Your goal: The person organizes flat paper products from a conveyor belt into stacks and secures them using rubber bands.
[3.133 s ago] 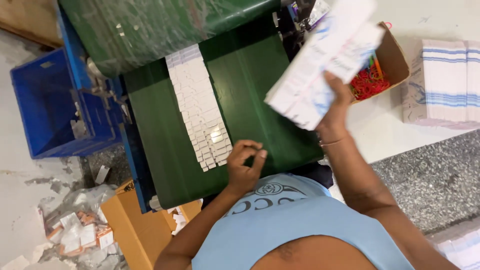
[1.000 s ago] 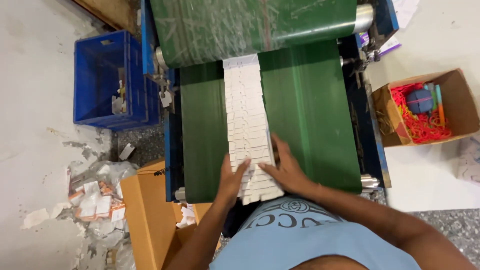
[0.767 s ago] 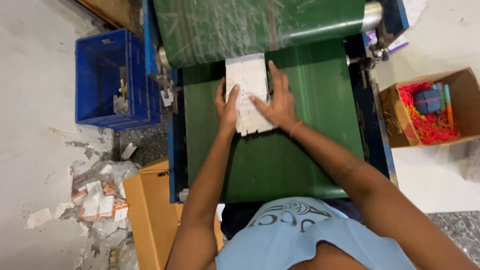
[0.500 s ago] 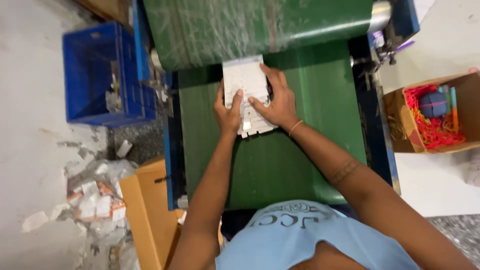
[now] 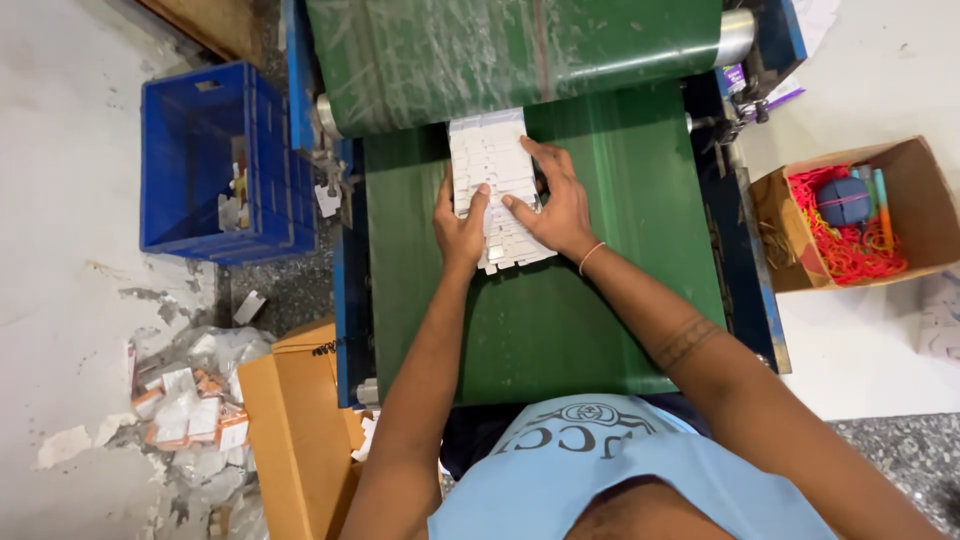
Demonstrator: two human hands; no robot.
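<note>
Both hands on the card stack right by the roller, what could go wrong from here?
1. Pinch: the right hand lies close to the green roller, fingertips near where the belt runs under it.
2. Stack slipping: the overlapped white cards are pressed only from the sides by the left hand and right hand; the near end already looks uneven and might fan out.
3. Cards could slide off the belt's left edge towards the blue crate.

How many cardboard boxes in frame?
2. One open cardboard box sits right of the green belt, holding red bands. One brown cardboard box stands on the floor at the belt's lower left. Others may lie outside view.
</note>
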